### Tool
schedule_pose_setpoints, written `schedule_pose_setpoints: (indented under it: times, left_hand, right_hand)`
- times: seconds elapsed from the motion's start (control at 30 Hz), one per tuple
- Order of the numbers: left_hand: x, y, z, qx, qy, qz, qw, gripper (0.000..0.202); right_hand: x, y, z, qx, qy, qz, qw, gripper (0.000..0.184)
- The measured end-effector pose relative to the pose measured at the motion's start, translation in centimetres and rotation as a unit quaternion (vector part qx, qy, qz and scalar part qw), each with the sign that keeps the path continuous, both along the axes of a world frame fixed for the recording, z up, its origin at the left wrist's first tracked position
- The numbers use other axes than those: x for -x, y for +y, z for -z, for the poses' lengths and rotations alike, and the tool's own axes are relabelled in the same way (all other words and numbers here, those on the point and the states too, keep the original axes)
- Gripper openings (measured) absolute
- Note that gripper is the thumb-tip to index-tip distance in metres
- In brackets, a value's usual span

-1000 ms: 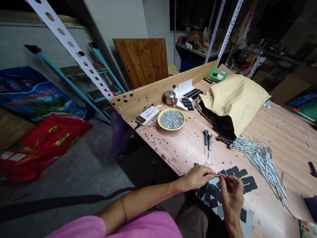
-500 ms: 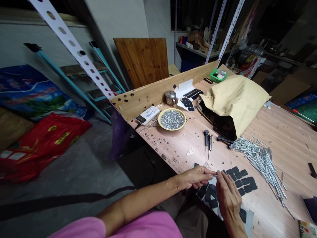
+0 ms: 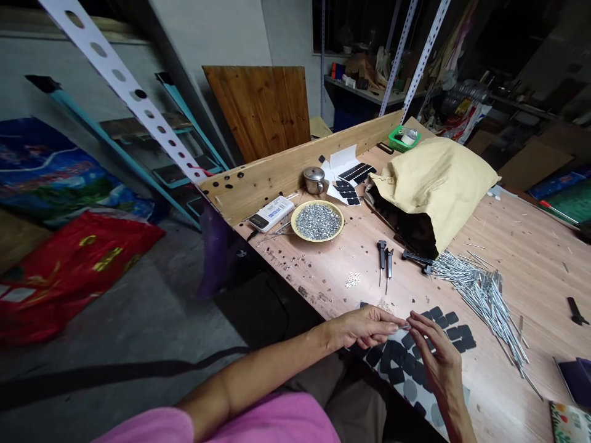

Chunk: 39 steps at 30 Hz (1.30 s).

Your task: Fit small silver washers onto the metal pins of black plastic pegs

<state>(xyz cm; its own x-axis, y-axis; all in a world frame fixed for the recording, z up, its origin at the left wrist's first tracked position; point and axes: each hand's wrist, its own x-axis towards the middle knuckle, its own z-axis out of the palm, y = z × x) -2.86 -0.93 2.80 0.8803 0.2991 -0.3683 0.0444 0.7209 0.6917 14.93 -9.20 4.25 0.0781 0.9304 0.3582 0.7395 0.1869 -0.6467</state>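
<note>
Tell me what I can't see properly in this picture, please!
All in the head view:
- Thin shiny piece: mostly covered by the left hand; whether the right hand touches it is too small to tell.
- Inside of the paper sack: lost in dark shadow.
- Bits in the yellow bowl: too small to tell their shapes.
- Flowery thing: cut off by the picture's edge.

there's room between bowl [image 3: 318, 239] and black tools [image 3: 389, 263]; left hand [image 3: 364, 328] blocks the near side, paper sack [image 3: 438, 181] the far right.
</note>
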Motion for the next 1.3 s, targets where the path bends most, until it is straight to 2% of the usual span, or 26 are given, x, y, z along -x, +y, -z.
schedule_pose_setpoints:
  times: [0.13,0.3,0.43,0.53,0.9,1.03,1.13,1.3]
  left_hand:
    - [0.1,0.0,-0.5,-0.008,0.004,0.009,1.000,0.082]
    - [-0.1,-0.3,-0.5,-0.010,-0.003,0.002,1.000,0.075]
    - [-0.5,-0.7,-0.5,0.004,-0.004,-0.026,1.000,0.074]
    - [-0.7,-0.9,-0.6,-0.024,0.000,-0.059,0.998,0.074]
    - [-0.8,-0.9,-0.5,-0.073,0.019,-0.064,0.995,0.060]
    - [-0.7,-0.8,-0.5,-0.069,0.007,-0.054,0.996,0.060]
    - [-0.6,-0.6,-0.6,-0.071,0.005,-0.037,0.997,0.063]
    - [-0.5,-0.5,-0.8,-0.068,0.020,-0.028,0.997,0.070]
  right_hand:
    - [-0.3,0.3,-0.9,0.009,0.013,-0.037,0.999,0.018]
    - [0.1,0.2,-1.4,-0.031,-0.017,-0.057,0.998,0.015]
    - [0.8,0.0,-0.9,-0.082,-0.069,-0.027,0.994,0.014]
    - [1.2,0.0,-0.5,-0.098,-0.068,0.017,0.993,0.013]
    - [1.5,-0.2,-0.2,0.008,0.101,0.067,0.993,0.019]
    - [0.9,-0.2,-0.4,0.038,0.125,0.053,0.990,0.020]
    - [0.2,-0.1,-0.9,0.047,0.109,0.008,0.993,0.019]
    - [-0.3,0.0,-2.0,-0.043,-0.035,-0.080,0.995,0.016]
